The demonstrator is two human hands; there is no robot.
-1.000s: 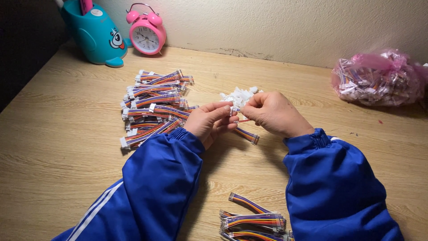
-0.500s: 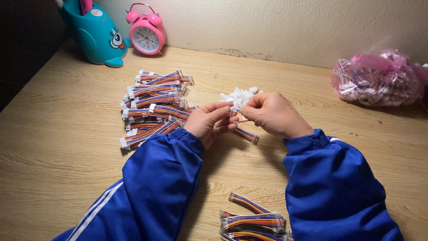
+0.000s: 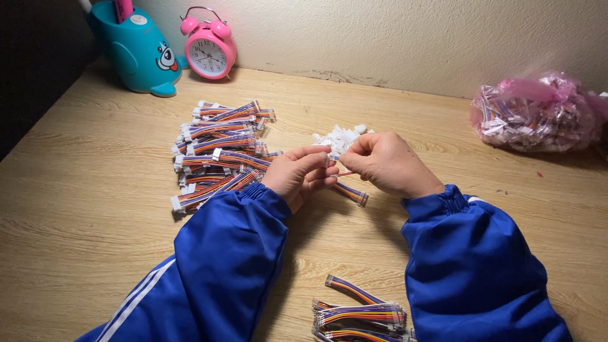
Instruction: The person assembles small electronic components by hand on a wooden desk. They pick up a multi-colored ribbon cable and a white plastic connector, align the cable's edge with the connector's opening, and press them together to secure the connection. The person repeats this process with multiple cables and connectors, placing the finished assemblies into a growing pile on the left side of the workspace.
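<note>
My left hand (image 3: 299, 176) and my right hand (image 3: 387, 163) meet over the middle of the wooden table (image 3: 82, 209), both pinching one short rainbow-coloured ribbon cable (image 3: 351, 194) whose free end trails toward me. Just beyond my fingertips lies a small heap of white plastic connectors (image 3: 341, 137). To the left of my left hand sits a stack of finished cables with white ends (image 3: 215, 152). Both arms wear blue sleeves.
More rainbow cables (image 3: 358, 310) lie near the front edge between my arms. A pink plastic bag of parts (image 3: 535, 114) sits at the back right. A teal whale-shaped pen holder (image 3: 136, 50) and a pink alarm clock (image 3: 208, 45) stand at the back left against the wall.
</note>
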